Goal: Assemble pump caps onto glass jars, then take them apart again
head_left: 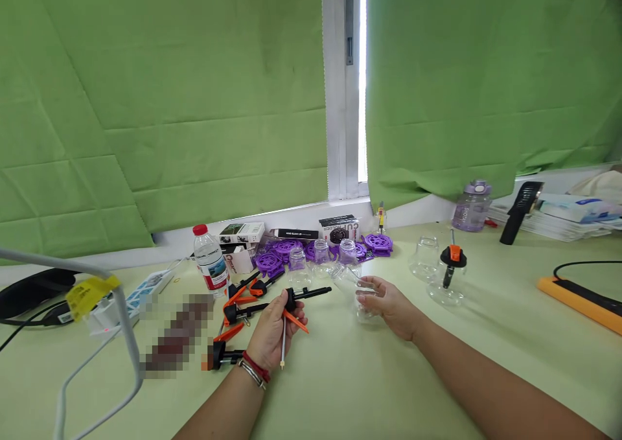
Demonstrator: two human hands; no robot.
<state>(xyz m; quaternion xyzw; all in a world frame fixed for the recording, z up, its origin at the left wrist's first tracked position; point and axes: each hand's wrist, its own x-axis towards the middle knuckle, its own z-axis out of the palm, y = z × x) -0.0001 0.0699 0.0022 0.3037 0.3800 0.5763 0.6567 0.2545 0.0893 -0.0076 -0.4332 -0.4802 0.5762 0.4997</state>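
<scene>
Pump (pixel 305 292) clamped in closed left hand (pixel 272 336) over near counter (pixel 340 388), tube (pixel 283 346) dangling; clear bottle (pixel 352 283) cupped in right hand (pixel 393 309) beside it, probably light, thin, slippery, best gripped gently round the body.

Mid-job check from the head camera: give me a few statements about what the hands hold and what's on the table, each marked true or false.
1. The left hand grips a black-and-orange spray pump head. True.
2. The right hand is empty. False: it holds a clear plastic bottle.
3. The water bottle at the left has a blue cap. False: its cap is red.
4. To the right of both hands, another pump head sits in a standing clear bottle. True.
5. The curtains behind the table are purple. False: they are green.
</scene>
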